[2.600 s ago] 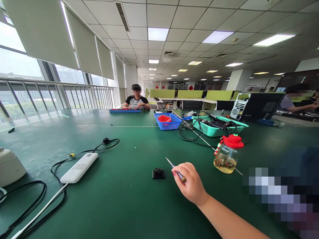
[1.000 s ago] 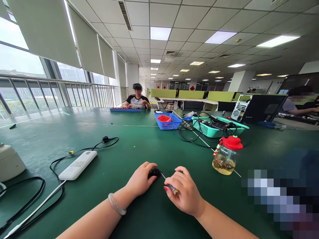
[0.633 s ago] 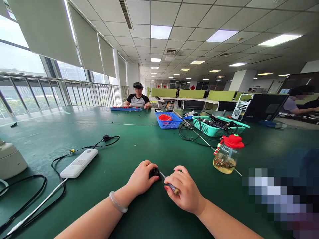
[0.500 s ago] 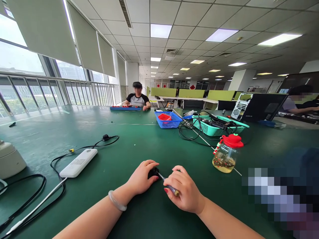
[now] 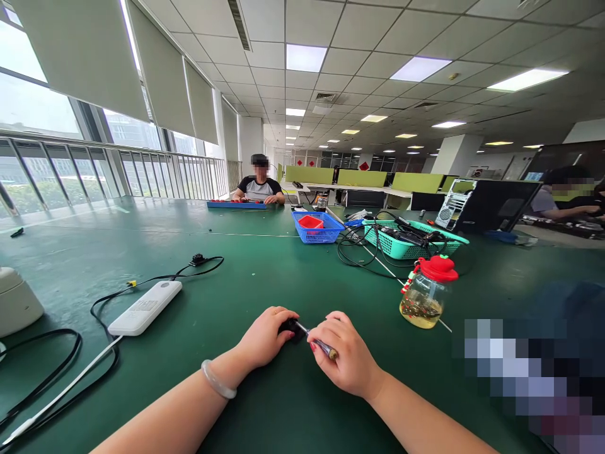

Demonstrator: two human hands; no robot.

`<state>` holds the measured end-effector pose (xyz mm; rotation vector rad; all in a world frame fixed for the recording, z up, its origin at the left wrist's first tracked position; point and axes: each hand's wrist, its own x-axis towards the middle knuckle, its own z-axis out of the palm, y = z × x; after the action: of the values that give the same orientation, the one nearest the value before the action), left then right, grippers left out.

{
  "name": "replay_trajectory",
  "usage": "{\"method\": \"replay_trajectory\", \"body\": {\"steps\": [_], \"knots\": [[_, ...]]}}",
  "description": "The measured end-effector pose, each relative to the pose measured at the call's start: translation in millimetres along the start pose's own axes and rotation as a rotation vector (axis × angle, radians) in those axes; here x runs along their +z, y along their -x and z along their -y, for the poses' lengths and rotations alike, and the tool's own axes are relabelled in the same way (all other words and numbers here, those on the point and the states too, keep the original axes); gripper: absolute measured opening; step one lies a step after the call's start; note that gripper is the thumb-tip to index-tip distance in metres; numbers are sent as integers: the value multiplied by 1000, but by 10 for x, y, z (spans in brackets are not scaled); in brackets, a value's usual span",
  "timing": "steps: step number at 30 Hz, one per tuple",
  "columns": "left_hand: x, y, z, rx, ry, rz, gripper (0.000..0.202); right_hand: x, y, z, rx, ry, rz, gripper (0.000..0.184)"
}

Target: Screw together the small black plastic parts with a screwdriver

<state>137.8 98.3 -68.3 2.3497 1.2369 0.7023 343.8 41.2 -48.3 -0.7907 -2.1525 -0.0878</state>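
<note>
A small black part (image 5: pixel 289 326) sits on the green table, gripped between the thumb and fingers of my left hand (image 5: pixel 267 336). Its kind is hard to make out, since my fingers cover much of it. My right hand (image 5: pixel 344 354) is closed around the handle of a screwdriver (image 5: pixel 326 348). The thin metal shaft points left and its tip meets the black part. A pale bangle (image 5: pixel 217 381) circles my left wrist.
On the left lie a white power bank (image 5: pixel 145 309) and black cables (image 5: pixel 70 359). To the right stands a red-lidded glass jar (image 5: pixel 424 299). Farther off are a blue basket (image 5: pixel 316 234), a teal basket (image 5: pixel 401 247) of cables and a monitor (image 5: pixel 496 202). A person (image 5: pixel 259 183) sits across the table.
My right hand and the screwdriver have turned slightly, and the handle's end sits a little higher. My left hand keeps its hold on the black part. The whole view has shifted slightly.
</note>
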Motion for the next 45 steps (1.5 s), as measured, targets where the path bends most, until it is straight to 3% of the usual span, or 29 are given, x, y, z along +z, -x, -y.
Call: {"method": "replay_trajectory", "body": {"steps": [6, 11, 16, 20, 24, 33, 45], "knots": [[-8, -10, -3, -11, -26, -21, 35, 6, -3, -8, 67, -30, -4, 13], [-30, -13, -17, -15, -49, -23, 32, 9, 11, -54, 251, -99, -30, 15], [-51, -16, -32, -40, -66, -38, 26, 79, 41, -179, 505, -355, -41, 30], [-52, -23, -39, -74, -68, -56, 21, 138, 66, -254, 603, -517, -43, 37], [-53, -25, -50, -90, -55, -52, 21, 120, 66, -236, 585, -515, -38, 36], [-53, -30, -25, -101, -17, -24, 30, 7, 49, -109, 356, -240, -86, 21], [-67, -19, -20, -76, 6, -13, 33, -3, 64, -99, 290, -243, -88, 16]]}}
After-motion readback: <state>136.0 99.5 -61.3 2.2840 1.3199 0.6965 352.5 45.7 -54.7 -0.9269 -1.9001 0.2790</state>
